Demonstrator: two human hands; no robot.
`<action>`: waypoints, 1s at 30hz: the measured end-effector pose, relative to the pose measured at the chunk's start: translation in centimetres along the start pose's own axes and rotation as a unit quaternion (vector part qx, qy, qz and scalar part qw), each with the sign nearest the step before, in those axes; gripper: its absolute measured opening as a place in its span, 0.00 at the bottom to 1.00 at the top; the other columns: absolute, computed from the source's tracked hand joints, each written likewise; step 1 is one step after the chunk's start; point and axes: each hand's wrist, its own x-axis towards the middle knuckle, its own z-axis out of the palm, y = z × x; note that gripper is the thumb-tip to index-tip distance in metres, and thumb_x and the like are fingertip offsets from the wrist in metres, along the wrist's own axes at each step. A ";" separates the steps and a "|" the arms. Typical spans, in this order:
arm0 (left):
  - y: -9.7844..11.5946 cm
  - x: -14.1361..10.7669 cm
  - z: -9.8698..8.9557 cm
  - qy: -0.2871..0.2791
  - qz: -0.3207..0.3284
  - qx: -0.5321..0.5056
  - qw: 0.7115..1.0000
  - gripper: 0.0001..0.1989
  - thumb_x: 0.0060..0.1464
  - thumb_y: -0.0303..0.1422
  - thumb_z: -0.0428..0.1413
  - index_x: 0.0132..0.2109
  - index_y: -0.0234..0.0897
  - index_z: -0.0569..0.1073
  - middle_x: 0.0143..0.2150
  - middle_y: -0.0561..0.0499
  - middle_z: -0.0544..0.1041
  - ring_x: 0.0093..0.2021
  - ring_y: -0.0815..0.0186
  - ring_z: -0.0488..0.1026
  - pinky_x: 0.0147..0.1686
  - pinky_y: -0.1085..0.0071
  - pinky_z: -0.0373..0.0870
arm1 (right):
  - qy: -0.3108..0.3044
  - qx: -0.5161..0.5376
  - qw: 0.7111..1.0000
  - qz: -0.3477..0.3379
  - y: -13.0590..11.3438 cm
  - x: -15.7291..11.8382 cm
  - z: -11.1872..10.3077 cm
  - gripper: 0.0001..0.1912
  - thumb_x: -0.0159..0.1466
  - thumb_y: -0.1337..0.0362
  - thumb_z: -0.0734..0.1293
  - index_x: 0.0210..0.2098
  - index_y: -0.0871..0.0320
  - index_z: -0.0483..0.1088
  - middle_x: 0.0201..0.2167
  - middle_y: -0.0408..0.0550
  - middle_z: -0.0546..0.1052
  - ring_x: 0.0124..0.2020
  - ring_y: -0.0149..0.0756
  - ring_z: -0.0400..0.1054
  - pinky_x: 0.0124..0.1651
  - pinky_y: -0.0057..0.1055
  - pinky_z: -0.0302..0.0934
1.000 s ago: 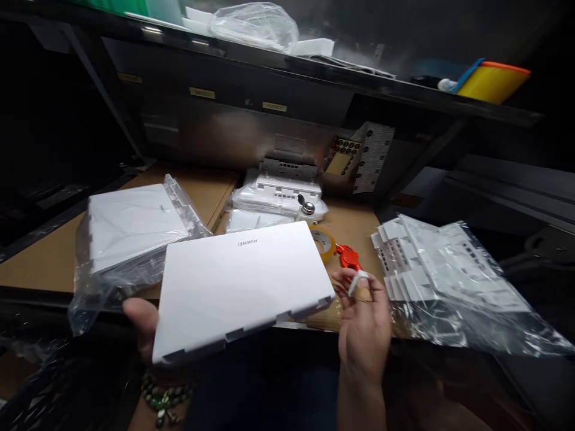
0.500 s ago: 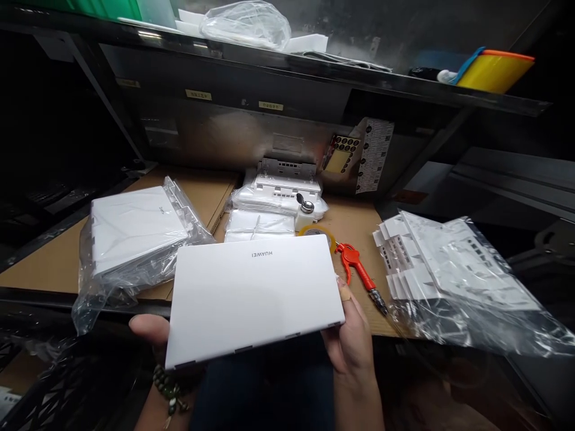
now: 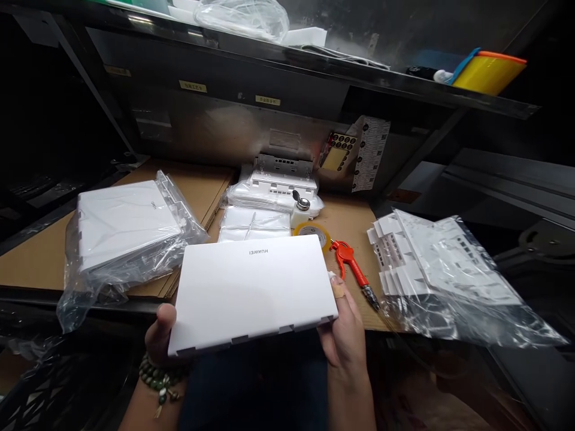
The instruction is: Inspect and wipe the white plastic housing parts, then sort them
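A white plastic cover (image 3: 251, 293) with upside-down HUAWEI lettering is held in front of me, above the near edge of the bench. My left hand (image 3: 160, 335) grips its left end, thumb raised beside the edge and the other fingers hidden beneath. At the right end, my right hand (image 3: 344, 326) is closed around the cover's edge; a tan bandage wraps one of its fingers. Small dark notches run along the cover's near edge. Just beyond it lie a yellow tape roll (image 3: 322, 231) and a red air blow gun (image 3: 351, 263).
Bagged white covers (image 3: 121, 218) lie at the left on cardboard (image 3: 40, 263). Another bag of white parts (image 3: 453, 263) sits at the right. Behind are stacked white parts (image 3: 283, 179) and a small pump bottle (image 3: 300, 209). A metal shelf (image 3: 314, 63) overhangs the bench.
The cover has tilted a little, showing more of its near edge. My left thumb has moved from pointing sideways to more upright at the cover's edge. The whole view has shifted slightly.
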 end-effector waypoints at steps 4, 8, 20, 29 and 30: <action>2.0 1.4 1.3 0.002 -0.033 0.108 0.994 0.17 0.62 0.37 0.56 0.55 0.39 0.78 0.43 0.47 0.86 0.50 0.50 0.81 0.47 0.60 0.80 | -0.046 -0.021 0.998 -0.047 -0.5 0.2 -0.6 0.22 0.61 0.49 0.75 0.48 0.54 0.72 0.38 0.42 0.82 0.33 0.33 0.76 0.33 0.27 0.70; 2.2 0.4 3.0 -0.015 0.036 0.332 0.943 0.23 0.42 0.37 0.75 0.47 0.40 0.82 0.43 0.49 0.86 0.43 0.56 0.82 0.38 0.73 0.80 | -0.076 -0.102 0.982 -0.137 -1.1 0.7 -1.5 0.19 0.64 0.49 0.72 0.46 0.54 0.68 0.37 0.46 0.82 0.33 0.36 0.78 0.35 0.31 0.70; 1.0 -4.1 5.6 -0.090 0.291 0.583 0.753 0.09 0.48 0.45 0.70 0.38 0.55 0.85 0.42 0.56 0.86 0.46 0.57 0.81 0.55 0.67 0.72 | 0.063 -0.185 0.922 -0.334 -3.1 0.2 -2.8 0.15 0.68 0.52 0.69 0.48 0.54 0.68 0.45 0.50 0.81 0.35 0.37 0.80 0.35 0.32 0.71; 1.1 -3.9 5.7 -0.127 0.313 0.578 0.743 0.08 0.51 0.44 0.69 0.40 0.55 0.85 0.43 0.57 0.86 0.47 0.58 0.82 0.55 0.71 0.72 | 0.036 -0.167 0.940 -0.296 -2.6 -0.4 -1.6 0.17 0.67 0.50 0.70 0.48 0.53 0.67 0.46 0.49 0.80 0.29 0.32 0.77 0.26 0.27 0.70; 1.1 -3.8 5.5 -0.131 0.316 0.579 0.740 0.08 0.51 0.44 0.69 0.40 0.54 0.85 0.43 0.57 0.86 0.46 0.59 0.82 0.54 0.72 0.73 | 0.024 -0.153 0.949 -0.276 -2.6 -0.3 -1.4 0.18 0.66 0.49 0.70 0.48 0.53 0.67 0.48 0.50 0.79 0.29 0.32 0.77 0.24 0.26 0.69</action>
